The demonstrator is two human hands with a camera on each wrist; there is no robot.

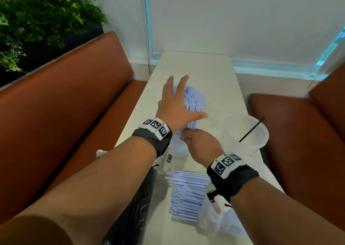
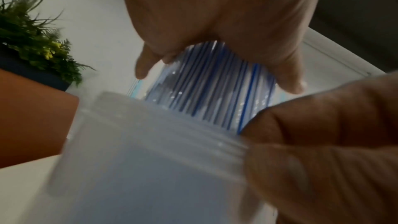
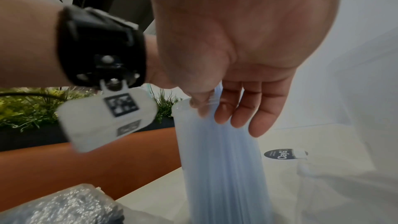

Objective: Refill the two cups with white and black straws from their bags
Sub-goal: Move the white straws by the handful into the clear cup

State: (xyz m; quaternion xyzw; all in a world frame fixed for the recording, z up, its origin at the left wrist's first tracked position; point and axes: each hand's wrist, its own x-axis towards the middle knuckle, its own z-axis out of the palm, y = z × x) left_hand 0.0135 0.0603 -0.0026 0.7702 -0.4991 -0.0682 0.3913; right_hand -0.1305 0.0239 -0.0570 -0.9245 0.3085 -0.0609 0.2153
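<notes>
Because the white straws [image 1: 194,103] are standing tall and tightly packed in the translucent cup [image 1: 177,147], the main risk is tipping. The left hand [image 1: 177,106] is lying flat, fingers spread and straight, over the straw tops, gripping nothing. Any sideways push from it is likely to act high above the cup base and could topple the cup toward the counter [image 1: 214,71] edge by the bench seat. The right hand [image 1: 201,144] is sitting at the cup rim. Its fingers are hanging almost straight against the straw sides, and the thumb is lying near the rim. Whether it is actually pinching any straws cannot be told, so the cup is probably not firmly braced.

The second cup [image 1: 248,132] is standing just to the right with a single black straw [image 1: 252,130] leaning in it. A wide right elbow movement could knock it over.

More white straws [image 1: 186,192] are lying in their clear bag on the near counter, under the right wrist. The black straw bag [image 1: 130,207] is lying beside them under the left forearm. Both bags are sitting in the withdrawal path of the arms and could be dragged off. A round black sticker [image 3: 277,154] is lying farther along the counter, clear of the work.
</notes>
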